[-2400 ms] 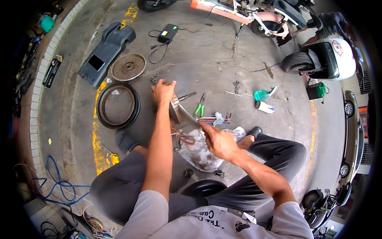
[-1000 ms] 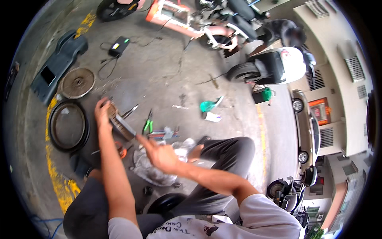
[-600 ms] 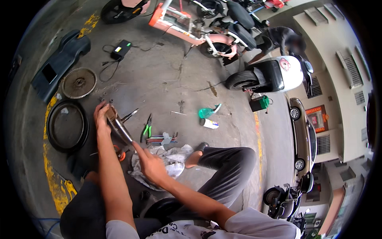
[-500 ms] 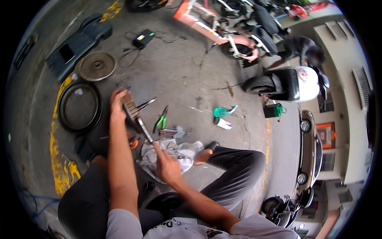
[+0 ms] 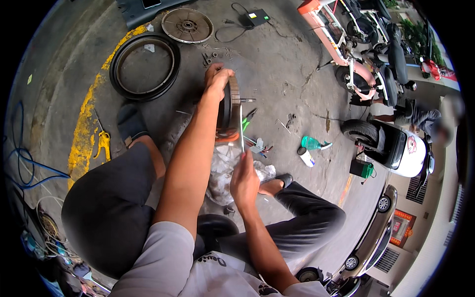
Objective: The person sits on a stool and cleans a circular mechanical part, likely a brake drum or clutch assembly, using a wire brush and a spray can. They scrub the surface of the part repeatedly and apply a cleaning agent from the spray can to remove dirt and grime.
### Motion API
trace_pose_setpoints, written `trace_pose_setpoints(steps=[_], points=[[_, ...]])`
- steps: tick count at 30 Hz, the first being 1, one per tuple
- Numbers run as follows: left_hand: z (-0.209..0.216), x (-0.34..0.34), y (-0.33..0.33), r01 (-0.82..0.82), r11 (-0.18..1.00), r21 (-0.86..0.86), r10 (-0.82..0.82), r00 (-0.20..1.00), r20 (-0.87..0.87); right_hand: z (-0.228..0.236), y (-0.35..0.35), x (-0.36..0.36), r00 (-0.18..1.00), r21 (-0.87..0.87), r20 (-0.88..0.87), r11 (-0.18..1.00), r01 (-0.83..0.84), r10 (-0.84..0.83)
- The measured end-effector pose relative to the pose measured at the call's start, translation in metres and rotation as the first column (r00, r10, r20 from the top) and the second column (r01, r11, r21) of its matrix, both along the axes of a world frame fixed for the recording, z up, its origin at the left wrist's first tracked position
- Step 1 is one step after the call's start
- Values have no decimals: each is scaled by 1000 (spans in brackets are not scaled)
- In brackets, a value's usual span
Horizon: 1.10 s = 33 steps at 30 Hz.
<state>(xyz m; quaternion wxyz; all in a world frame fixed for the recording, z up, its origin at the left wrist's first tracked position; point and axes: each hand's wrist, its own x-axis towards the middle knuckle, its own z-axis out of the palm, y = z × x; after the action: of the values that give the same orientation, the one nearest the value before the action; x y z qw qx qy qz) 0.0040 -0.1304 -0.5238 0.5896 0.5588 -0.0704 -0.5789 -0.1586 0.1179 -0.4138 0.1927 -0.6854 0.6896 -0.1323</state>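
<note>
My left hand point(image 5: 217, 81) grips the top of a round hub motor stator point(image 5: 234, 94), which stands on edge. Its rim is brown and slotted, and a short axle point(image 5: 247, 100) juts from its right side. In my right fist point(image 5: 245, 180) is a long flat metal tool point(image 5: 241, 126); its handle is mostly hidden. The blade points away from me and lies close along the stator's rim; whether it touches cannot be made out. Below the stator are an orange ring-shaped thing point(image 5: 227, 136) and a stained white rag point(image 5: 222, 173).
Left of the stator lie a black wheel rim point(image 5: 117, 69) and a round metal cover point(image 5: 173, 24). Green-handled pliers point(image 5: 250, 118), a green spray bottle point(image 5: 310, 143) and a white bottle point(image 5: 306, 157) lie right. A yellow tool point(image 5: 103, 146) is by my left knee. A person point(image 5: 420, 119) crouches by a scooter.
My view has shifted, so the scene sits further right. The stator now shows more edge-on, and the tool has swung from a slant to nearly straight ahead. Both hands keep their hold.
</note>
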Motion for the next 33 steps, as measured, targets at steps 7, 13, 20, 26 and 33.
trace_pose_setpoints(steps=[7,13,20,26,33], points=[[3,5,-4,-80,996,49,82,996,-42,7,-50,20,1000,-50,-9,999,9,-9],[-3,9,-1,-74,997,-3,73,994,-87,5,-8,5,1000,-24,24,1000,17,-17],[-16,25,6,-18,1000,13,19,998,-52,19,-44,25,999,-10,-13,999,-38,38],[-4,18,20,31,1000,-6,-31,998,-47,14,0,11,999,-32,-13,998,-51,51],[-18,42,16,-22,1000,-12,17,963,-269,31,-37,36,993,-21,-41,994,-110,109]])
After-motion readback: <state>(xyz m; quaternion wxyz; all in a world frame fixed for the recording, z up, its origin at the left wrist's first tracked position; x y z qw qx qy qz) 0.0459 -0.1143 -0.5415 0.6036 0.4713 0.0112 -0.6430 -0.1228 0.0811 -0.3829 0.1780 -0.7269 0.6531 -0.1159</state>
